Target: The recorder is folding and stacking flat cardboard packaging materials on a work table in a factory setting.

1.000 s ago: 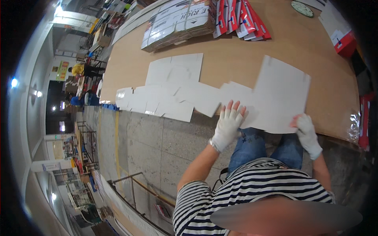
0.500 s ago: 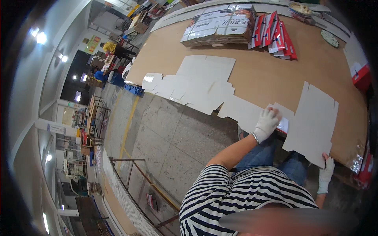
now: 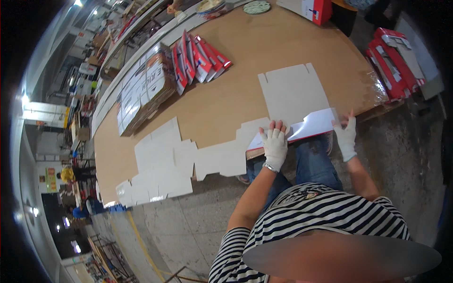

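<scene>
A flat die-cut carton blank (image 3: 295,89) lies at the table's near edge, its pale grey side up. One long flap (image 3: 312,123) is folded over along that edge, showing a glossy white face with a thin red rim. My left hand (image 3: 275,147), in a white glove with bare fingertips, rests flat on the blank at the left part of the fold, fingers stretched. At the flap's right end my right hand (image 3: 346,137), gloved the same way, has its fingers apart beside the corner. Further left lie more pale blanks (image 3: 163,158), overlapping one another.
A strapped stack of printed cartons (image 3: 146,92) stands on the brown tabletop (image 3: 226,108), with several red-and-white folded boxes (image 3: 200,59) beside it. A round patterned item (image 3: 256,7) lies at the far edge. Red cartons (image 3: 394,63) are beyond the table's right end.
The view has swung to the right. The blank's near flap now lies folded over, and my right hand has moved up to its right end. My left hand has flattened on the card.
</scene>
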`<state>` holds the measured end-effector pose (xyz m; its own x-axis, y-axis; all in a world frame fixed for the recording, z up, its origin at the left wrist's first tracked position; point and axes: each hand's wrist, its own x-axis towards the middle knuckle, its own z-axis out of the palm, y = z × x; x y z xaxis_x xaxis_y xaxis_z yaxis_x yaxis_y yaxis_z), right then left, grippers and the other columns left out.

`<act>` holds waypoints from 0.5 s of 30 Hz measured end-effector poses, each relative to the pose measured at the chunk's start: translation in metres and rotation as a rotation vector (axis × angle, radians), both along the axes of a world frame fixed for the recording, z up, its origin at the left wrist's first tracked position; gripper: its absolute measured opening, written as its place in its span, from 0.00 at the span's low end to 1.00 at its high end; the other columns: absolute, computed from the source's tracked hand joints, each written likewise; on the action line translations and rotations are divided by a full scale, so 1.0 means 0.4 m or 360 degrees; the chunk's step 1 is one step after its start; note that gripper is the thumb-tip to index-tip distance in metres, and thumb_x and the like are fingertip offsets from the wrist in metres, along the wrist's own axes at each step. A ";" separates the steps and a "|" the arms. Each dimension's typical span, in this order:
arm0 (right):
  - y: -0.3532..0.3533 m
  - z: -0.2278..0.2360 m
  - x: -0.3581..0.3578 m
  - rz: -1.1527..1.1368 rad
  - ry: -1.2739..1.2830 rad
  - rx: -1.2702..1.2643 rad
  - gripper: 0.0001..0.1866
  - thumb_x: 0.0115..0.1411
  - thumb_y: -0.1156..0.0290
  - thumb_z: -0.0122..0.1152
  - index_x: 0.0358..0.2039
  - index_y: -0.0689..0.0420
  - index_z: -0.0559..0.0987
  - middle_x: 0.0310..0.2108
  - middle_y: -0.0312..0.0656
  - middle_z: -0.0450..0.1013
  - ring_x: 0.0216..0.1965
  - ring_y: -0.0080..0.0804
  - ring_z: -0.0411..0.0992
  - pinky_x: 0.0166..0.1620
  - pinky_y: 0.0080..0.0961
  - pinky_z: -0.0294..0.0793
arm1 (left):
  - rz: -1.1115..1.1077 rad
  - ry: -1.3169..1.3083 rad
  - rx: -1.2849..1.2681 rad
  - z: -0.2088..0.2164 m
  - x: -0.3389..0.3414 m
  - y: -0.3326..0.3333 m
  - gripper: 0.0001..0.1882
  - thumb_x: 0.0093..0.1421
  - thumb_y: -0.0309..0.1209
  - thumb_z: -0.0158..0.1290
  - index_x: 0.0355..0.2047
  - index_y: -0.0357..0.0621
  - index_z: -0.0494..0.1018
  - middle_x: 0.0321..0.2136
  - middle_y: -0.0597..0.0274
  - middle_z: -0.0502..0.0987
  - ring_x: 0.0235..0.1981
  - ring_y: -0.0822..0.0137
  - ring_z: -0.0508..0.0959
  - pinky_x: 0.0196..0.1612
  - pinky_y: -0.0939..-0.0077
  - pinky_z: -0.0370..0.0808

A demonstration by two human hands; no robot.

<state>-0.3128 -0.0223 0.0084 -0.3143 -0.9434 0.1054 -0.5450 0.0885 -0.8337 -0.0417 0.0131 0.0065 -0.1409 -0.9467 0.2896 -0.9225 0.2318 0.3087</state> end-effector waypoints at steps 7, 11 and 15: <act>0.092 0.013 0.120 -0.0133 -0.1440 0.0029 0.48 0.53 0.81 0.63 0.68 0.59 0.44 0.57 0.45 0.59 0.55 0.32 0.63 0.56 0.27 0.67 | -0.0303 -0.0270 0.0421 0.077 -0.050 -0.012 0.49 0.52 0.50 0.57 0.65 0.34 0.50 0.68 0.47 0.47 0.70 0.50 0.44 0.65 0.34 0.39; 0.082 0.021 0.129 -0.0167 -0.1409 -0.0028 0.46 0.55 0.85 0.58 0.68 0.58 0.43 0.61 0.46 0.56 0.58 0.32 0.60 0.60 0.28 0.63 | -0.0213 -0.0371 0.0379 0.053 -0.034 -0.017 0.50 0.51 0.47 0.58 0.66 0.32 0.48 0.68 0.46 0.47 0.70 0.49 0.45 0.66 0.38 0.40; 0.131 -0.014 0.138 -0.0024 -0.1486 0.0056 0.39 0.57 0.81 0.58 0.66 0.57 0.51 0.55 0.41 0.62 0.55 0.28 0.62 0.54 0.24 0.65 | -0.0189 -0.0245 0.0379 0.088 -0.041 -0.012 0.51 0.50 0.44 0.60 0.65 0.29 0.47 0.67 0.45 0.47 0.69 0.49 0.47 0.68 0.44 0.40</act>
<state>-0.2576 0.0300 0.0029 -0.2698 -0.9364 -0.2245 0.3458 0.1234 -0.9302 -0.0581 0.0081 0.0415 -0.2796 -0.9597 0.0282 -0.9335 0.2786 0.2259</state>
